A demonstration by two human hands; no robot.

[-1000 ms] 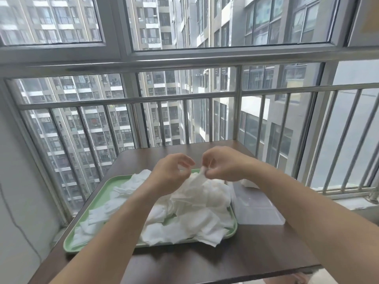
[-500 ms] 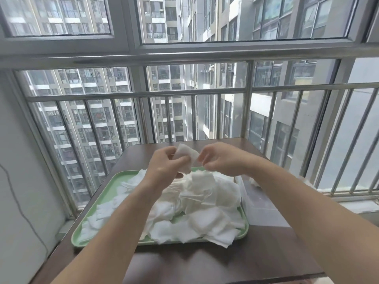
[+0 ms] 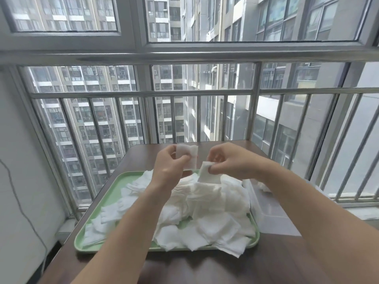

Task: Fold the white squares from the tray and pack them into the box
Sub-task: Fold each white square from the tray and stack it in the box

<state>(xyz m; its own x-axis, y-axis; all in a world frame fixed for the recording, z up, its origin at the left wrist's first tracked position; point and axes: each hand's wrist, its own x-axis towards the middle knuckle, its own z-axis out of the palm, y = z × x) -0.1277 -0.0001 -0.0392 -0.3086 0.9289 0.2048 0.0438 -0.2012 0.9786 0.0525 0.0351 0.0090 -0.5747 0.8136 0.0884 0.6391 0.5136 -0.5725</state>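
Light: bright, soft daylight through the window [image 3: 254,19]
Shadows: weak on the counter [image 3: 205,267]
Edges: straight lines curve
Focus: slightly soft

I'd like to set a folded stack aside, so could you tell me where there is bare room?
The table is bare between the green tray's near rim and the front edge, and behind the tray toward the railing. The tray's left rear corner shows green. White squares crowd its middle and right, up to the box.
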